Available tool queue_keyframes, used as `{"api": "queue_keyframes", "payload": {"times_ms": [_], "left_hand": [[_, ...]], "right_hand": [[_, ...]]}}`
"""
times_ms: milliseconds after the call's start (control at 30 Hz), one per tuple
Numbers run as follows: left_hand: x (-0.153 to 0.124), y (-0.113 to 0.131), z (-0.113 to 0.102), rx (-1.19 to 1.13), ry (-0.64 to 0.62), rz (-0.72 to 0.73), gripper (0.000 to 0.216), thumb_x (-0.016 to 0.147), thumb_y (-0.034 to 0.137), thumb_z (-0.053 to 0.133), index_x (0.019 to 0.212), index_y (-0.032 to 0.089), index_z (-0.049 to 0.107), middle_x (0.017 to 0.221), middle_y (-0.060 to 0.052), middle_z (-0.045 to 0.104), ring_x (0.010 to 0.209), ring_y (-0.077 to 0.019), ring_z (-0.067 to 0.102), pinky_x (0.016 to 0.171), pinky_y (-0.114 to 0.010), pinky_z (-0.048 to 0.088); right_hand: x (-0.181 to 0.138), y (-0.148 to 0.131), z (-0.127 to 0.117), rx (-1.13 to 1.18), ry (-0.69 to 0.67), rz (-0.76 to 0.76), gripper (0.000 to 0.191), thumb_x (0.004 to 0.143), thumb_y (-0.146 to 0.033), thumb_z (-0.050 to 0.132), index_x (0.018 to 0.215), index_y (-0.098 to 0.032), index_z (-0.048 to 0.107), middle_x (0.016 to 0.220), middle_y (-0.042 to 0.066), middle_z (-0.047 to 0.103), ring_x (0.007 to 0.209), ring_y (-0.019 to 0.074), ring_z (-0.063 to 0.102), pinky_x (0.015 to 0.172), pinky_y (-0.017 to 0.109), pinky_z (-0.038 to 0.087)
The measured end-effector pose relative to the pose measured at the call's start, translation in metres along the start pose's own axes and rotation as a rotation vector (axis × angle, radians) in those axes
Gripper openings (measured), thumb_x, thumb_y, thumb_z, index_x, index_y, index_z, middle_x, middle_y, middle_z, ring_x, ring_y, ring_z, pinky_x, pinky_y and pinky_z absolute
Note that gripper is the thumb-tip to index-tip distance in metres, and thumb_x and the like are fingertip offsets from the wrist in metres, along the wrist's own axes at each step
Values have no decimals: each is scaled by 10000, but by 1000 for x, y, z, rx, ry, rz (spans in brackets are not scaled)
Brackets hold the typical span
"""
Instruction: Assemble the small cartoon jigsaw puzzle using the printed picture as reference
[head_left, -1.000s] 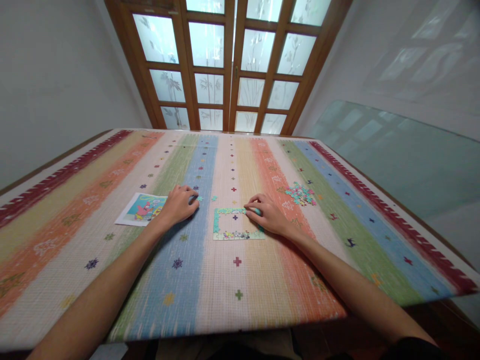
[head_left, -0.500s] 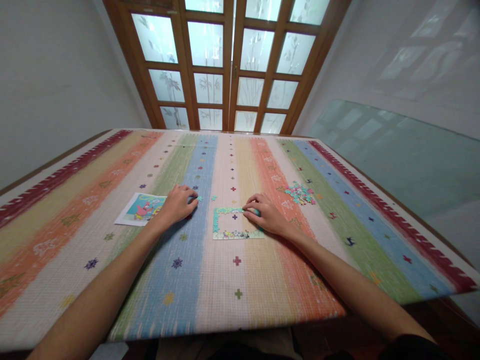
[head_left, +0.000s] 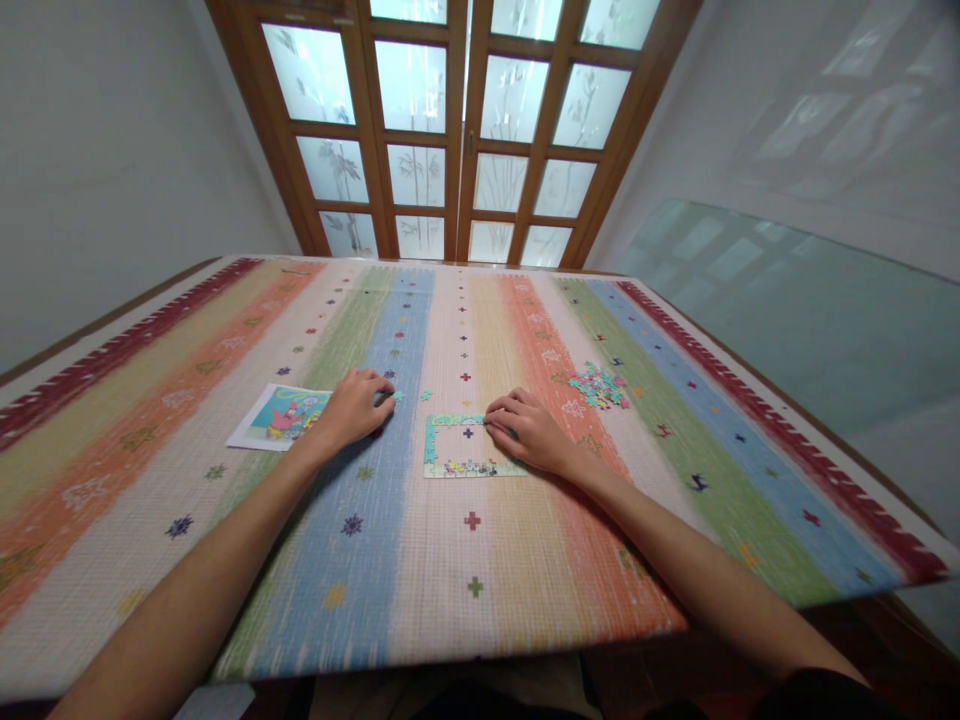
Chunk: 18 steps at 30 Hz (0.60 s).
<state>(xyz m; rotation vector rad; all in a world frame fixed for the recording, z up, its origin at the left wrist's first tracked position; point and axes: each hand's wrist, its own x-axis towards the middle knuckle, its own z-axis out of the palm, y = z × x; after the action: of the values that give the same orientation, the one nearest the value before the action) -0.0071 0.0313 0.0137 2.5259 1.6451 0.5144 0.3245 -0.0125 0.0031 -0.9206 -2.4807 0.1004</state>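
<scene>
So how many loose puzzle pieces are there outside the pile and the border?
2 in sight: one piece by the left hand, another piece to its right, beyond the border. More may hide under the left hand or the right hand.

Puzzle frame [head_left: 469, 471]: right side hidden (behind right hand [head_left: 527, 430]) | picture card [head_left: 279, 415]: partly covered | doors [head_left: 453, 165]: top cropped

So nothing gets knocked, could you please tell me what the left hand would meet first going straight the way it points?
The left hand would probably first meet the small teal jigsaw piece right by its fingertips; whether they touch it is unclear.
</scene>
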Motion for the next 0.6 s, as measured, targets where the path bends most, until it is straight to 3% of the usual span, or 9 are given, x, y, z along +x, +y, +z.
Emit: {"api": "queue_keyframes", "payload": {"times_ms": [267, 600], "left_hand": [[0, 1, -1, -3, -3, 4, 247, 877, 325, 533, 918, 191, 737, 994, -128, 711, 1001, -306, 611, 988, -474, 462], [-1, 1, -4, -30, 19, -16, 161, 857, 324, 578, 871, 209, 690, 983, -108, 708, 1004, -293, 607, 981, -455, 458]], "right_hand": [[-2, 0, -1, -31, -19, 1, 243, 996, -235, 479, 1024, -213, 719, 1023, 94, 729, 936, 256, 571, 890, 432, 465], [0, -2, -4, 141, 8, 153, 250, 942, -260, 601, 1177, -207, 668, 1022, 113, 736, 993, 290, 598, 835, 443, 505]]}}
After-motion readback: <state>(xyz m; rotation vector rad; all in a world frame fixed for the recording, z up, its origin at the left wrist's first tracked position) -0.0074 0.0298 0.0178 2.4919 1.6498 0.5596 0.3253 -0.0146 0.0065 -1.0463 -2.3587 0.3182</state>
